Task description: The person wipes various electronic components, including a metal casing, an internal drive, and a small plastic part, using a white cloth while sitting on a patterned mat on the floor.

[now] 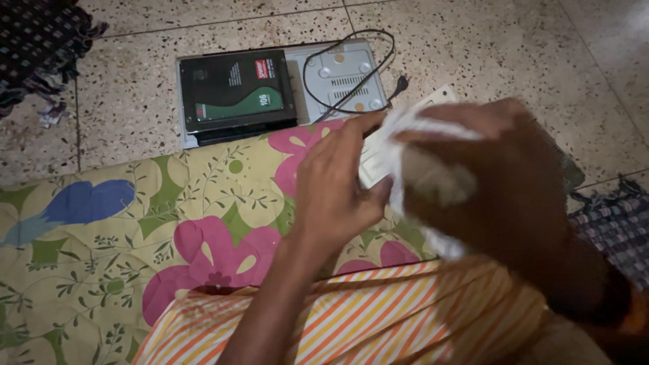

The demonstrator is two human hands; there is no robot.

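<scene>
My right hand [514,182] is raised close to the camera and closed around a crumpled white cloth [405,145] that wraps over its fingers. My left hand [334,182] reaches in from below, its fingers touching the edge of the same cloth. Under both hands a pale flat panel [370,162] lies partly hidden, on a floral quilt [101,236]. My lap in orange-striped fabric [378,318] fills the bottom of the view.
On the speckled floor beyond the quilt lies a grey flat device [338,74] with a black boxed item [236,91] on top and a looped black cable [378,61]. Dark checked cloths sit at the top left [34,47] and right edge [615,223].
</scene>
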